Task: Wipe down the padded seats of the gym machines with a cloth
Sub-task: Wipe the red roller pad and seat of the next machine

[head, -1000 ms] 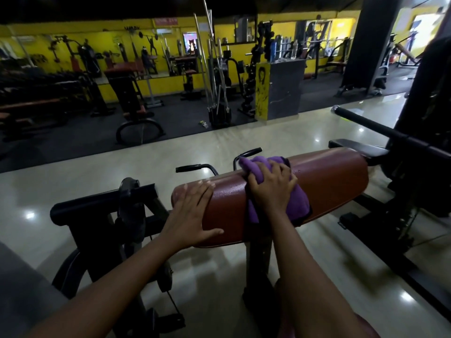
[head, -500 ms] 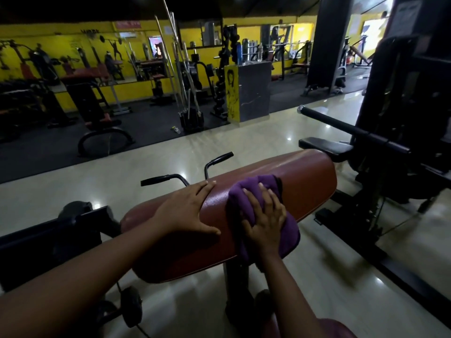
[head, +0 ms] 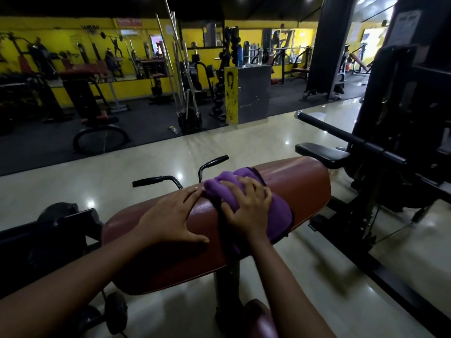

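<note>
A long brown padded seat (head: 300, 184) of a gym machine stretches across the middle of the head view. A purple cloth (head: 278, 213) lies draped over its top and near side. My right hand (head: 246, 211) presses flat on the cloth with its fingers spread. My left hand (head: 170, 215) rests flat on the bare pad just left of the cloth, fingers straight, its fingertips touching the cloth's edge.
Two black handlebars (head: 212, 162) rise behind the pad. A black arm rest (head: 322, 152) and a long black bar (head: 341, 132) stand to the right, with a dark machine frame (head: 410, 118) behind. A black frame (head: 48, 230) sits at the left. Shiny tiled floor (head: 244, 140) lies beyond.
My right hand has slid the purple cloth up over the top of the pad and slightly rightward. My left hand stays flat on the pad.
</note>
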Available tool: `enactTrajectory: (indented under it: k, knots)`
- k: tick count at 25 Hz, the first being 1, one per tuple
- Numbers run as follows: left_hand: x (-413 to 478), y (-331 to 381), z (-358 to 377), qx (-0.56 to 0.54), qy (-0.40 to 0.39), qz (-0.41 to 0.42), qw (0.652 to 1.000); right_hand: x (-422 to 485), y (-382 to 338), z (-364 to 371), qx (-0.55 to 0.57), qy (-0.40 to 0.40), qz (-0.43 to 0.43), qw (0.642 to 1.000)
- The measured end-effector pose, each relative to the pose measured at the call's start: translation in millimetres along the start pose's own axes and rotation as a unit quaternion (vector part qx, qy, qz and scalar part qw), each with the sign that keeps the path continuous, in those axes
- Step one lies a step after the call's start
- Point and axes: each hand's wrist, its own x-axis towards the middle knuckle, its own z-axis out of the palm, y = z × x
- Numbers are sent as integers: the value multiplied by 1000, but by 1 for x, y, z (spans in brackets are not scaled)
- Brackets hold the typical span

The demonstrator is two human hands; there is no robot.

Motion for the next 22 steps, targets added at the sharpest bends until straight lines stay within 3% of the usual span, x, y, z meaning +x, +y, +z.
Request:
enactTrajectory:
  k: [5,9,13,18,22]
  knots:
    - [31,17,-1,-26,-38,-14,999,48,57,-17,-14,-56,21,998]
    - [97,62,11,-15,-48,15,999,68,109,-24,-25,-39,47,998]
    - [125,81,23,-22,-20,3,1000,72,127,-26,-11,-5,134,991]
    - [127,77,29,-26,50,35,998,30,101,-13,2,5,22,1000]
    - [127,79,31,-21,25,23,999,73,144,-24,-7,-36,5,999]
